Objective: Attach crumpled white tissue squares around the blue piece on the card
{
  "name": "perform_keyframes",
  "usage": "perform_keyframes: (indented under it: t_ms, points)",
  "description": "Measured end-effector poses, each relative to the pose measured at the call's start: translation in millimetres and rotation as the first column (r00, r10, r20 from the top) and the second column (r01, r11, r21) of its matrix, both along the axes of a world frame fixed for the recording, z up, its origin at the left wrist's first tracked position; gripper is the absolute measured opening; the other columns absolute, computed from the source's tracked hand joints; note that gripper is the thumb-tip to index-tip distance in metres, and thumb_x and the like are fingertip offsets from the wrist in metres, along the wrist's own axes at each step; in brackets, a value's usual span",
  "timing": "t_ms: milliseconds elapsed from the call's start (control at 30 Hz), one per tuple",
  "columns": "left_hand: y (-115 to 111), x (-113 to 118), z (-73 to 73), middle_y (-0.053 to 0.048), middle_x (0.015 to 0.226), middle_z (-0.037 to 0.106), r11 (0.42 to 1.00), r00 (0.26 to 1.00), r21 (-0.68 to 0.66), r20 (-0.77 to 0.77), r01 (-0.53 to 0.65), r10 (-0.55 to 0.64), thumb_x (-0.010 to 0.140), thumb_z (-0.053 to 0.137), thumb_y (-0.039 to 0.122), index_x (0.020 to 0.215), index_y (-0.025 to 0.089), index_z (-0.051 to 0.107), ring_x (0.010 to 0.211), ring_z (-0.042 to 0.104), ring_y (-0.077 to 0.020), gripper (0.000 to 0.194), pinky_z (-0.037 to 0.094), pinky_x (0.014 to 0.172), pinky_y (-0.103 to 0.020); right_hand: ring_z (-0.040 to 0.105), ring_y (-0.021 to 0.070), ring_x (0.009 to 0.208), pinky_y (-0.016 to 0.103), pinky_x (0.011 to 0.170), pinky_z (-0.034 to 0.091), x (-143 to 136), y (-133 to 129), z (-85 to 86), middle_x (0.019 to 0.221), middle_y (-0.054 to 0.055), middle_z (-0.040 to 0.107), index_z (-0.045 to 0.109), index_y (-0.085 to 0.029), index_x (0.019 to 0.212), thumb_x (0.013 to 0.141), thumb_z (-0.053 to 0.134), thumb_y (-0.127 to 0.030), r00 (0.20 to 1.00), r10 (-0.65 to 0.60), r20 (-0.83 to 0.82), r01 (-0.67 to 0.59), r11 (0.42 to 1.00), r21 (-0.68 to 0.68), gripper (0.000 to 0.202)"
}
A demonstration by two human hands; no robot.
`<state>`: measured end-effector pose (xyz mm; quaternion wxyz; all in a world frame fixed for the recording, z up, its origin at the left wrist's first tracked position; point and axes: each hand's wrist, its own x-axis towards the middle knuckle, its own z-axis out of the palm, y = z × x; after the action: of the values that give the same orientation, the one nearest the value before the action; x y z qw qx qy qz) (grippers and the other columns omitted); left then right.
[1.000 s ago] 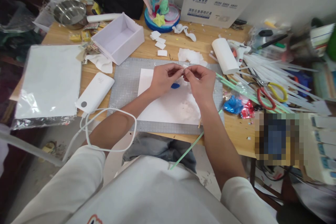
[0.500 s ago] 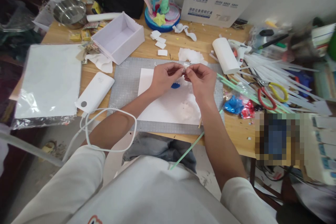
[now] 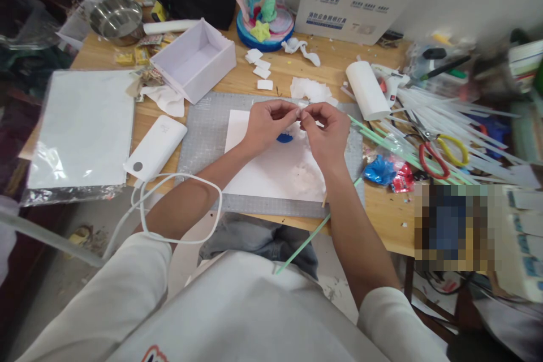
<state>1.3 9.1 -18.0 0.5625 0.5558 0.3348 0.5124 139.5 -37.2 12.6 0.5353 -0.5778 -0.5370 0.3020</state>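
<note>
A small white scrap sits between the fingertips of the left hand and the right hand, above the far part of a white sheet. It looks pale and soft-edged, and only a sliver of it shows past the fingers; its full outline is hidden. Which way it points, and how its long axis lies, cannot be told.

The left hand comes in from the left, its thumb and forefinger pinched together on the scrap and pointing right. The right hand meets it from the right, thumb and forefinger likewise closed on the scrap, pointing left. The two sets of fingertips are touching or nearly so; which, I cannot tell.

Just on the near side of the fingertips, on the sheet, lies a blue piece, rounded along its near edge, with its longer axis running left to right. To its right and nearer, a pale, crumbly-looking patch spreads over the sheet, partly beside the right wrist.

The sheet rests on a grey cutting mat, its long side running left to right. On the far side of the hands lies a torn white piece, also stretched left to right. A white cylinder lies to the far right of the right hand, its long axis slanting from far left to near right. Green sticks fan out to the right of the right hand.
</note>
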Motion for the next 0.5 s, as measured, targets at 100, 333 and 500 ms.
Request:
perform_keyframes:
  t_ms: [100,333,500]
  points:
    - [-0.2,0.2,-0.5,-0.002,0.082,0.078,1.000,1.000,-0.002,0.002,0.005,-0.005,0.080,0.078,0.031,0.082,0.016,0.077,0.075,0.073,-0.0108,0.015,0.060,0.074,-0.023,0.064,0.0121,0.069,0.027,0.063,0.056,1.3,1.2,-3.1,0.073,-0.001,0.068,0.068,-0.020,0.078,0.083,0.069,-0.029,1.000,-0.001,-0.031,0.001,1.000,-0.008,0.011]
    - [1.7,1.4,-4.6,-0.002,0.080,0.076,1.000,1.000,-0.008,0.013,-0.009,0.009,0.081,0.078,0.031,0.082,0.015,0.074,0.074,0.073,-0.0115,0.016,0.060,0.073,-0.024,0.062,0.0102,0.063,0.025,0.060,0.054,2.7,4.4,-10.9,0.068,-0.004,0.063,0.065,-0.021,0.076,0.082,0.068,-0.025,0.992,0.007,-0.128,-0.006,1.000,0.010,0.008]
    - [-0.6,1.5,-4.1,-0.002,0.082,0.076,0.996,0.997,0.067,-0.053,-0.055,0.058,0.085,0.074,0.029,0.084,0.015,0.074,0.077,0.073,-0.0115,0.013,0.059,0.074,-0.023,0.061,0.0111,0.066,0.025,0.057,0.052,2.2,4.2,-11.5,0.071,-0.003,0.063,0.064,-0.021,0.076,0.083,0.066,-0.025,0.996,-0.041,-0.079,0.041,0.999,0.003,0.008]
